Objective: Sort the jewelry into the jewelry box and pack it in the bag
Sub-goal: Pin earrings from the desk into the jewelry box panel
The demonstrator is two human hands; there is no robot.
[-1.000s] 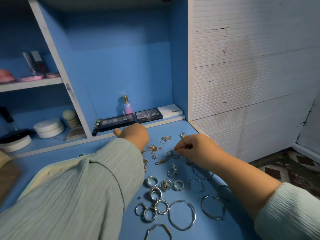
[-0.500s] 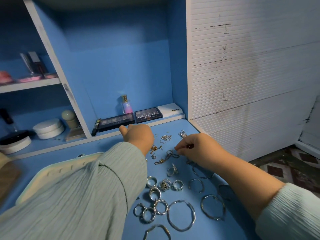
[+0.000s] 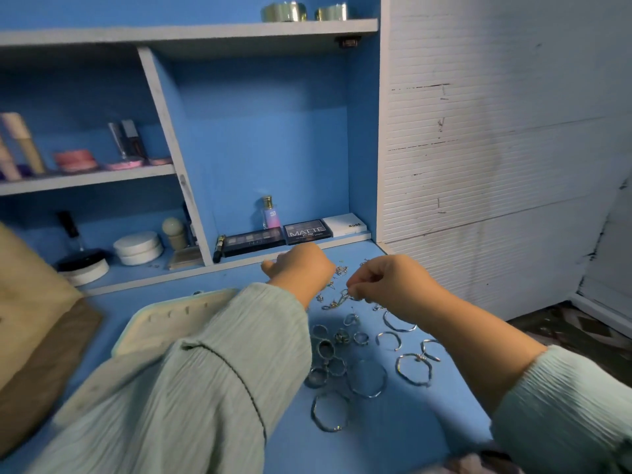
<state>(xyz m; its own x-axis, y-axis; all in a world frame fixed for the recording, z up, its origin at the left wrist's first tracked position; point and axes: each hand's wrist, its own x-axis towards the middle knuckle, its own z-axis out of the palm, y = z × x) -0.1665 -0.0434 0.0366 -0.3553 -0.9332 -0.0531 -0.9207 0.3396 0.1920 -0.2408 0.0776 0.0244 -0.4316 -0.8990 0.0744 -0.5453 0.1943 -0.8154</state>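
Blue table (image 3: pixel 403 436) carries everything; a blue shelf unit (image 3: pixel 260 138) with white dividers rises along its far edge, and a white ribbed wall panel (image 3: pixel 496 148) stands past the far right corner.

Brown bag (image 3: pixel 37 323) sits at the table's left edge, partly out of frame.

Jewelry box (image 3: pixel 171 323), cream with a pale green rim, lies open left of centre; small slots show on its upper face. The left sleeve (image 3: pixel 191 388) covers most of it.

Left hand (image 3: pixel 301 268) is over the far edge of the table, fingers curled under, seen from the back. Contents of its grip: cannot tell.

Right hand (image 3: pixel 393 285) is just beside it, toward the far right corner, thumb and forefinger pinched on a thin chain (image 3: pixel 342 297) whose rest lies among loose chains on the table below.

Bangles (image 3: pixel 367 378) and open cuffs lie spread from centre toward the near right edge; the largest are nearest the camera. Rings (image 3: pixel 328 348) cluster just beyond them, some touching.

On the lowest shelf: two eyeshadow palettes (image 3: pixel 307 230), one lettered MATTE, a white box (image 3: pixel 343 224) marked NUDE, and a small perfume bottle (image 3: pixel 269 213) behind them. White round jars (image 3: pixel 138 248) stand in the left compartment.
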